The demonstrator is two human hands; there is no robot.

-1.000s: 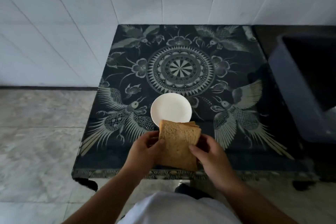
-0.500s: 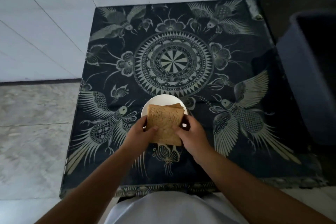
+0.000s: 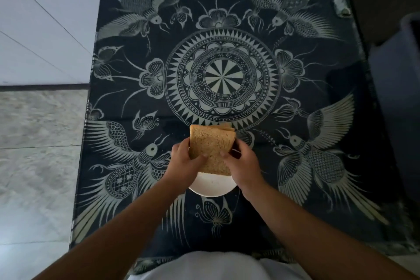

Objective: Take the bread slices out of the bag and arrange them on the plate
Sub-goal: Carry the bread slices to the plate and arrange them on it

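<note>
While gripped by left hand and right hand, brown speckled bread slices, stacked.

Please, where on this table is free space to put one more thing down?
The patterned tablecloth is bare beyond the bread slices up to the wall, and on both sides. Crowded only near the front edge: both hands hold the bread over the white plate.

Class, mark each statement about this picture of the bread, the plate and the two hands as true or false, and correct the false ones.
1. Both hands, the left hand and the right hand, grip the stack of bread slices. True.
2. The bread is still in a bag. False: no bag shows.
3. The white plate lies under the bread. True.
4. The tablecloth is plain red. False: dark with a pale bird and flower pattern.
</note>
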